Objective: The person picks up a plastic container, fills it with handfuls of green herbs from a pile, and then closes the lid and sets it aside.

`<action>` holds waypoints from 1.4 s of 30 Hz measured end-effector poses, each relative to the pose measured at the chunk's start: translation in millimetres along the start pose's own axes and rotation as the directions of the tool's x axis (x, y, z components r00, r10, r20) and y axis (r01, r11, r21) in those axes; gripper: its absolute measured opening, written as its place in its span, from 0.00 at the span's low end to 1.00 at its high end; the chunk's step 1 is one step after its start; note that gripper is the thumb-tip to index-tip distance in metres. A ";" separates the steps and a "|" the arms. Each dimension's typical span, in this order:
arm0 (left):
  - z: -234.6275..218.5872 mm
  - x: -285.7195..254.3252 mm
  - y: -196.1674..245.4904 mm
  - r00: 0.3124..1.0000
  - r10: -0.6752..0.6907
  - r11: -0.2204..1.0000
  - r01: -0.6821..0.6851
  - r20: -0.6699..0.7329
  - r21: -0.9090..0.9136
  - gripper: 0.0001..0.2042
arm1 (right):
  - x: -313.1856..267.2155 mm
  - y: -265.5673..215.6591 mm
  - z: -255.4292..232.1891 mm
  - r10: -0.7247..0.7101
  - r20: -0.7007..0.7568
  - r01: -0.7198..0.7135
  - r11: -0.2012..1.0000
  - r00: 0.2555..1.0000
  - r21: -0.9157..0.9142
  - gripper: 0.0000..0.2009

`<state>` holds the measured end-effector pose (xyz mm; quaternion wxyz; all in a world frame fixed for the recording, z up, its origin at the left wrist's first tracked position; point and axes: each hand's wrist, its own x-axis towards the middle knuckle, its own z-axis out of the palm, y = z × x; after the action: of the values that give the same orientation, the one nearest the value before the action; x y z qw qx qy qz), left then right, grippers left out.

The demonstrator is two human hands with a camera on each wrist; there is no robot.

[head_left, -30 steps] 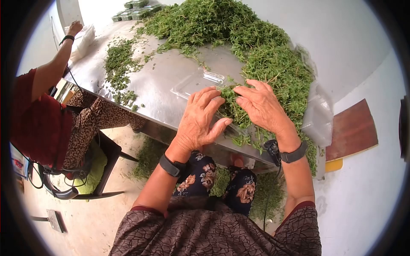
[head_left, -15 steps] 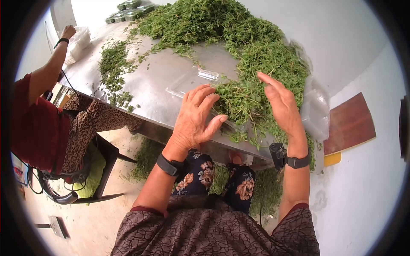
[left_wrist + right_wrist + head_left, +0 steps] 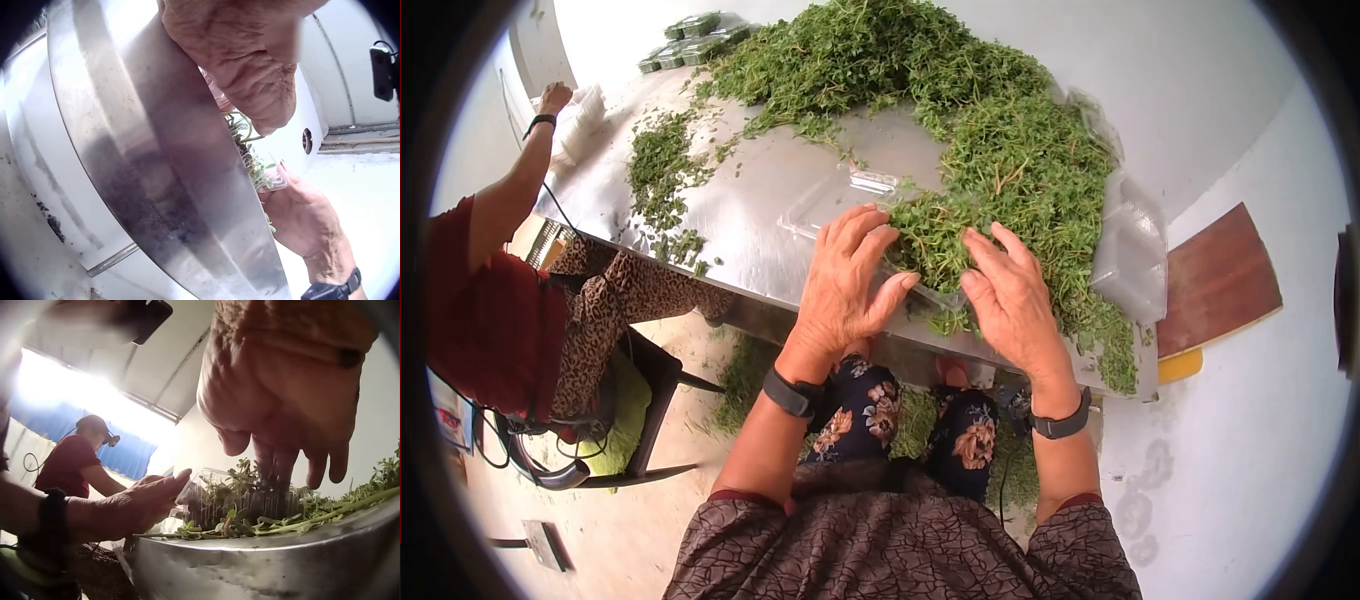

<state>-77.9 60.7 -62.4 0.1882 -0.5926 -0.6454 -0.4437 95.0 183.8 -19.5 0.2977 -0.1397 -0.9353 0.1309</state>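
No readable text, labels, brands, numbers or signs on anything in view.

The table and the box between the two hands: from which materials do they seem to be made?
The table looks like metal, probably stainless steel: grey and smooth, with bright, blurred reflections. The box seems to be thin, clear plastic with a glossy finish: its ribbed wall catches light, and leaves show through it.
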 end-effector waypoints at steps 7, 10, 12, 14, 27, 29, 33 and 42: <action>-1.4 0.3 1.7 1.000 0.001 1.000 -0.001 0.015 0.019 0.21 | 1.8 1.1 -0.9 -0.048 0.064 0.056 0.990 0.997 -0.128 0.18; -1.7 0.4 2.7 1.000 -0.002 1.000 0.002 0.011 0.015 0.21 | 9.7 8.1 -11.4 0.033 -0.026 -0.034 0.999 0.999 -0.022 0.17; -1.7 0.1 2.1 1.000 0.003 1.000 -0.003 0.003 0.009 0.21 | 17.0 9.3 -16.4 0.016 -0.041 -0.017 1.000 0.999 -0.017 0.17; -1.8 0.2 1.7 1.000 0.010 1.000 -0.010 -0.003 0.004 0.21 | 25.6 12.6 -14.9 -0.027 -0.072 0.028 1.000 0.997 0.009 0.17; -0.1 -1.2 -1.0 0.999 -0.019 1.000 0.020 0.027 -0.018 0.20 | 34.7 14.7 0.7 -0.017 0.106 0.018 1.000 0.994 -0.011 0.16; -0.7 -1.4 -1.3 0.999 -0.018 1.000 0.019 0.031 -0.016 0.20 | 34.9 14.2 0.4 0.002 0.123 0.002 1.000 0.992 -0.031 0.16; -3.2 -2.3 -3.4 0.989 -0.044 0.998 0.037 -0.140 -0.055 0.17 | 22.8 11.5 -6.4 0.070 0.062 -0.071 0.997 0.996 0.025 0.17; -0.2 -5.9 -6.0 0.926 -0.217 0.970 0.169 -0.308 -0.177 0.14 | -31.8 -11.4 -10.7 0.144 -0.056 -0.134 0.979 0.988 0.154 0.19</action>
<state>-82.2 57.6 -68.9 0.2031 -0.4569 -0.6261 -0.5983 124.2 164.2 -23.8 0.3287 -0.1862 -0.9003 0.2163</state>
